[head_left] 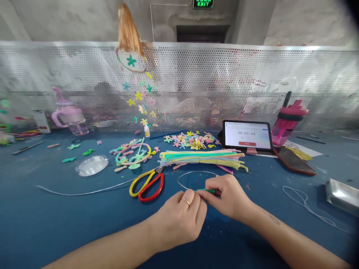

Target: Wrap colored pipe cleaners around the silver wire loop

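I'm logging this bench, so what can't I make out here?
Head view:
Green piece, right end: covered by the right hand.
Inside of the left hand: hidden by the hand itself.
Metal box, right end: cut off by the picture's edge.
Fine print on the tablet: too small.

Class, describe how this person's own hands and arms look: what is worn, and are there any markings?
The forearms are bare where they show, with no sleeves, gloves or bracelets in view. The left hand wears a thin, gold-toned ring; no ring shows on the right hand. The right forearm bears a small, faint mark, perhaps a tattoo, too blurred to read.
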Demonstrator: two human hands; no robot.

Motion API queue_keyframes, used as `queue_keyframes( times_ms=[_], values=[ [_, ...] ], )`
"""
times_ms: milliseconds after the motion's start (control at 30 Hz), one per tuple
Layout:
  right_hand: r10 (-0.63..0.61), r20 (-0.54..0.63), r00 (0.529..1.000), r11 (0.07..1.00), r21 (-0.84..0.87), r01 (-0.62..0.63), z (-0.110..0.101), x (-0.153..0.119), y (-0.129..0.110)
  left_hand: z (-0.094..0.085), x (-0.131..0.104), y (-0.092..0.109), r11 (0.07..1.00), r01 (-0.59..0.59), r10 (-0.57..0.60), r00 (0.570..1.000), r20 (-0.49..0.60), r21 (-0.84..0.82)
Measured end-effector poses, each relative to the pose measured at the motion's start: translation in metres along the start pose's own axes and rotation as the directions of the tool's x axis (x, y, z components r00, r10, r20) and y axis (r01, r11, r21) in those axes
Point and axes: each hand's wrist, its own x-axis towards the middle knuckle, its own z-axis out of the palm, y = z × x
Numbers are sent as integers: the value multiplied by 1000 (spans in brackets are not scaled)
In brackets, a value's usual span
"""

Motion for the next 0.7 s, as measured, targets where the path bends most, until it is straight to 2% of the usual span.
queue_keyframes(
  times_ms=[100,200,233,300,333,367,400,433,467,533,567,633,700],
  values=[
    [-21,-29,999,998,-62,19,0,-1,2,3,0,1,1000,-6,6,1000,-15,-21],
    [-99,-47,994,992,-81,95,-4,-2,4,1,-1,-9,956,119,-123,992,0,-269],
    [-153,-44,987,986,-78,150,-6,-2,4,0,-1,-15,897,204,-206,978,38,-392],
    [-295,-27,955,953,-84,292,-9,-3,2,-2,-1,-29,690,411,-378,907,187,-596],
    [-372,-21,928,924,-107,367,-10,-4,0,-3,-1,-36,564,497,-428,859,281,-660],
    [-447,-12,895,887,-141,441,-10,-5,-2,-3,0,-43,439,548,-415,827,380,-712],
    [-513,0,858,844,-180,505,-10,-7,-5,-3,1,-49,327,566,-333,818,469,-756],
    [-569,13,822,800,-219,558,-10,-9,-8,-3,1,-54,228,561,-187,827,530,-796],
    [-615,28,788,758,-253,601,-9,-11,-11,-3,2,-57,143,542,-6,837,546,-828],
    [-681,53,730,688,-293,664,-8,-16,-18,-2,2,-59,35,499,303,820,485,-866],
    [-704,56,707,663,-305,684,-8,-17,-22,-1,3,-58,11,485,395,801,449,-874],
    [-743,53,667,619,-324,715,-9,-19,-28,0,4,-55,-9,471,481,775,409,-882],
    [-757,42,652,604,-337,722,-11,-20,-30,0,5,-51,28,461,482,771,416,-887]
  ],
)
